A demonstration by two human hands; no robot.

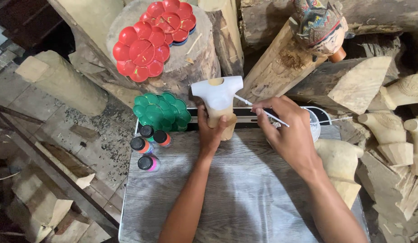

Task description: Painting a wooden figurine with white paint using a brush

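My left hand point(210, 130) grips the bare lower part of a carved wooden torso figure point(218, 96), holding it upright at the far edge of a grey board point(245, 189). The figure's top half is painted white; the lower half is plain wood. My right hand point(285, 130) pinches a thin white paintbrush point(258, 108), its tip touching the figure's right shoulder.
Red flower-shaped palettes point(152, 38) lie on a log stump. A green palette point(161, 111) and several small paint bottles point(148, 146) sit left of the board. A white cup point(313, 126) stands behind my right hand. Carved wooden pieces point(398, 121) and a painted head point(319, 24) crowd the right.
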